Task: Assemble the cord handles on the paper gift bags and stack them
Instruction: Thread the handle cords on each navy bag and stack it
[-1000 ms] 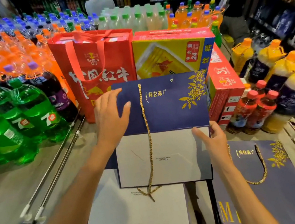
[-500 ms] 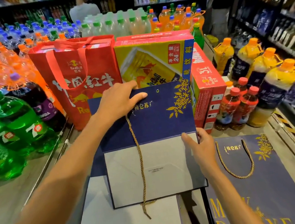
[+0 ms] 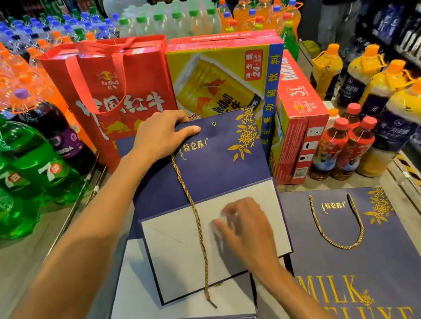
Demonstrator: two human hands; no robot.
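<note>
Navy gift bag [image 3: 206, 176], folded flat, is gripped at its far edge by the left hand [image 3: 162, 135]; a gold cord [image 3: 196, 225] hangs loose. The blurred right hand [image 3: 246, 230] rests open on its grey base, atop the bag stack [image 3: 143, 296].

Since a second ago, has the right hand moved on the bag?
Yes. The right hand left the bag's right edge, where blue meets white, and now lies inward on the white base, nearer the gold cord.

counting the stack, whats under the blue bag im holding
Under the held bag lies a stack of folded bags, cord ends poking out in front. How many, and their faces, stay covered.
</note>
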